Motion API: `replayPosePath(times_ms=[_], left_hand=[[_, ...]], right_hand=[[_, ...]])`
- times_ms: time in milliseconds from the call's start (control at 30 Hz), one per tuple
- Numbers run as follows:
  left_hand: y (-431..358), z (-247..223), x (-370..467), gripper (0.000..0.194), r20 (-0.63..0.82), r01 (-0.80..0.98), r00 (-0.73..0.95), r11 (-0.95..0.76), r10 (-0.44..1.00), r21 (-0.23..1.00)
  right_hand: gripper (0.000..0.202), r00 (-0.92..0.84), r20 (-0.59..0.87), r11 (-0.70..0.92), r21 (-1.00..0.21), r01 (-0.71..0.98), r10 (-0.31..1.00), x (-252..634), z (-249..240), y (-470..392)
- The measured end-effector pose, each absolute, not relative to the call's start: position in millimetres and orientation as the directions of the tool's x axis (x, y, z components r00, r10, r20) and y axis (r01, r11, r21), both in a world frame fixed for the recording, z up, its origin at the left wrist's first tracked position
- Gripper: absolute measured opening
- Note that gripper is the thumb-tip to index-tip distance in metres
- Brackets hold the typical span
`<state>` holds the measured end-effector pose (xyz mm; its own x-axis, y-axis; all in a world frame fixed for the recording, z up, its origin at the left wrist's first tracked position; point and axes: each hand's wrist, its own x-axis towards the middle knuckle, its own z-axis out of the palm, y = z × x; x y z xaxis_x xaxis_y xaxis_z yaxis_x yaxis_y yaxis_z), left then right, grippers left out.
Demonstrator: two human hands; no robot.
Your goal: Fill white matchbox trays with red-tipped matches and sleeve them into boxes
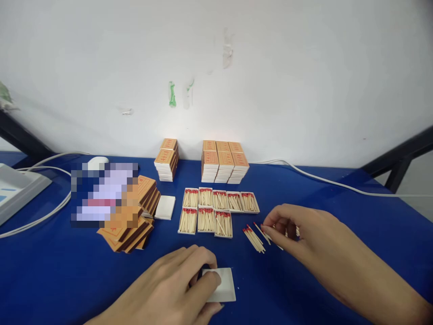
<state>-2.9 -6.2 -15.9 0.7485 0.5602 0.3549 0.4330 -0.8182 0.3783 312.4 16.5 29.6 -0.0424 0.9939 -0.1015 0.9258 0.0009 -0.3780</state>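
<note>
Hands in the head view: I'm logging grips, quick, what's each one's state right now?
Left hand: closed on the white tray.
Right hand: thumb and forefinger close together at the loose matches; whether they grip one cannot be told.

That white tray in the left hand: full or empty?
Empty where visible: the white tray shows bare floor inside its rim. The left hand covers the rest, so cannot tell there.

Matches [188, 221] in trays [223, 236], boxes [211, 159] behind
</note>
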Motion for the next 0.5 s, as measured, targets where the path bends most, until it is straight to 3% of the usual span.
replayPosePath(times_ms=[167,267,500], left_hand=[[-3.3,-21.3,-1.4,0.014,0.438,0.404,0.719,-0.838,0.539,0.367],[-2.2,-20.7,-1.7,0.008,0.354,0.414,0.764,-0.831,0.539,0.372],[-6.1,-25.4,-1.7,0.011,0.434,0.405,0.727,-0.843,0.532,0.354]], right_hand=[[0.026,-0.003,-0.134,-0.054,-0.421,0.905,0.991,294.4,28.2,20.2],[0.025,0.004,-0.161,-0.073,-0.423,0.903,0.987,291.4,28.0,21.3],[0.018,0.063,-0.143,-0.109,-0.347,0.931,0.988,296.2,32.4,21.6]])
